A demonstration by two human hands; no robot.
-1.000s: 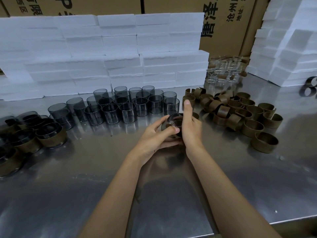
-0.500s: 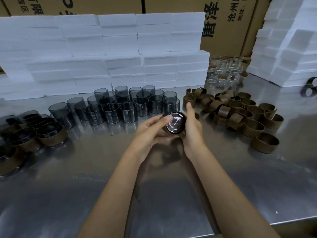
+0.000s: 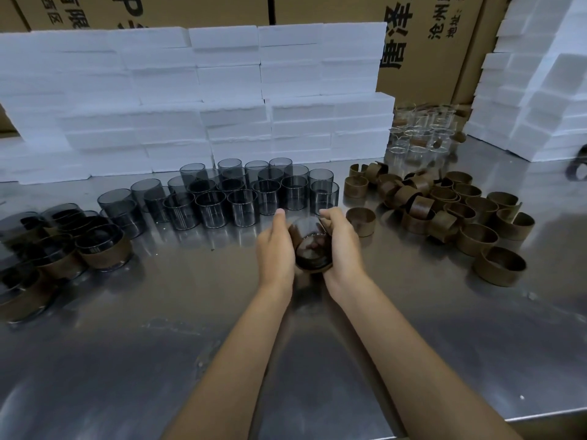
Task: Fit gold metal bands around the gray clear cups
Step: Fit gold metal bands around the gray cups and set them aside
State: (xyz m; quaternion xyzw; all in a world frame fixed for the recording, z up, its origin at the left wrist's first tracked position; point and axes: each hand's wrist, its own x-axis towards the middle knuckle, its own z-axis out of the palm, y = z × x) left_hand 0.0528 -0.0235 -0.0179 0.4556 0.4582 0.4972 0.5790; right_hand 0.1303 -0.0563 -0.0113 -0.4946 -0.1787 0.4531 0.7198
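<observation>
Both hands wrapped round one smoky gray clear plastic cup (image 3: 313, 247), held tilted just above the steel surface (image 3: 158, 344), mouth toward camera; left hand (image 3: 275, 249) cupping left side, right hand (image 3: 341, 246) curled on right side. Dull gold metal band (image 3: 314, 268) looks seated round the cup's near end, mostly hidden by palms, so can't tell if fully home. Judged approx. mid-batch. Done: cluster of banded gray cups (image 3: 103, 249) at far left, approx. 8–10, edge of frame cuts some off, exact no. unclear. Left to do: bare gray clear cups (image 3: 241, 198) standing in rows behind hands, approx. 20–22, overlapping so count rough. Loose gold split bands (image 3: 444, 211) heaped at right, approx. 25–30, one single band (image 3: 360, 221) just beside right hand. Also colourless clear glass cups (image 3: 419, 131) further back right, approx. a dozen, blurry. White foam blocks (image 3: 190, 100) stacked behind, brown cardboard cartons (image 3: 428, 42) beyond. Likely next: set this one w/ finished group, take another bare cup & band.
</observation>
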